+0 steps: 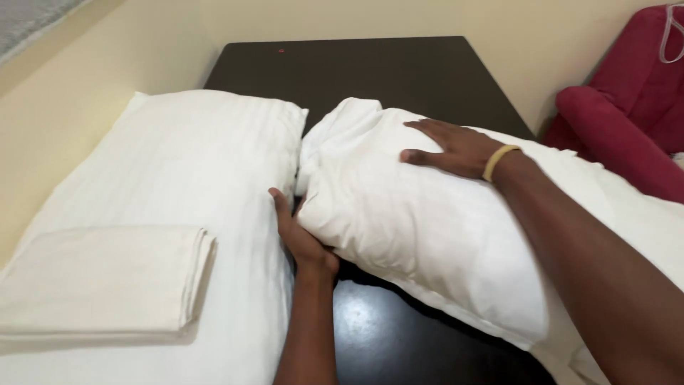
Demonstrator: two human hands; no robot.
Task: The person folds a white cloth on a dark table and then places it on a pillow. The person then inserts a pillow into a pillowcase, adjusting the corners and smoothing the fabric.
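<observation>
Centre frame: our right hand (452,148) lies spread flat on top of the white pillow (427,221), our left hand (299,235) cups its lower-left edge, second pillow (206,164) and folded sheet (107,278) at left.

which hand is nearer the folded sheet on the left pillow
Left. The left hand is wedged between the two pillows, just right of the folded sheet. The right hand rests flat on top of the right pillow, farther away.
</observation>
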